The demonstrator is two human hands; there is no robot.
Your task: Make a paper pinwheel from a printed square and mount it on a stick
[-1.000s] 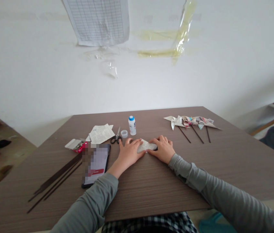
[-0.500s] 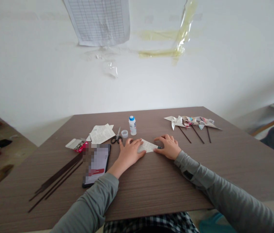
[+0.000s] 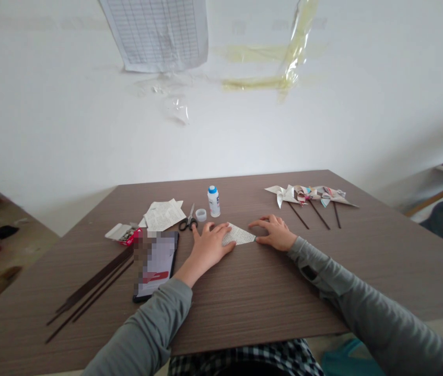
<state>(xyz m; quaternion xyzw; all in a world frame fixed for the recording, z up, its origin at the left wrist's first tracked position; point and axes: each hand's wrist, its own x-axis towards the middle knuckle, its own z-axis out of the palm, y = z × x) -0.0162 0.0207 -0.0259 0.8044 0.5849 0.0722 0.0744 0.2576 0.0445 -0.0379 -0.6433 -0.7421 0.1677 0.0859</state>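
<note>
A folded triangle of printed paper (image 3: 241, 235) lies on the table in front of me, its pointed end toward the right. My left hand (image 3: 209, 246) rests on the triangle's left part with its fingers spread, covering some of it. At the right tip is my right hand (image 3: 276, 233), thumb and index finger apart, with the thumb at or very near the paper's point. Just beyond the paper stand a white glue bottle (image 3: 214, 203) with a blue cap and a small clear cup (image 3: 201, 214). Black-handled scissors (image 3: 188, 221) lie beside the cup.
Left of my hand are a phone (image 3: 159, 266), dark sticks (image 3: 92, 282), an open red-and-white box (image 3: 124, 234) and loose printed sheets (image 3: 164, 215). Three paper pinwheels (image 3: 284, 195) on sticks lie at the back right. A wall (image 3: 166, 151) rises behind the table (image 3: 221, 308).
My right hand has shifted slightly right, uncovering the paper's tip; its thumb and index finger now show a gap. My left hand stays on the paper.
</note>
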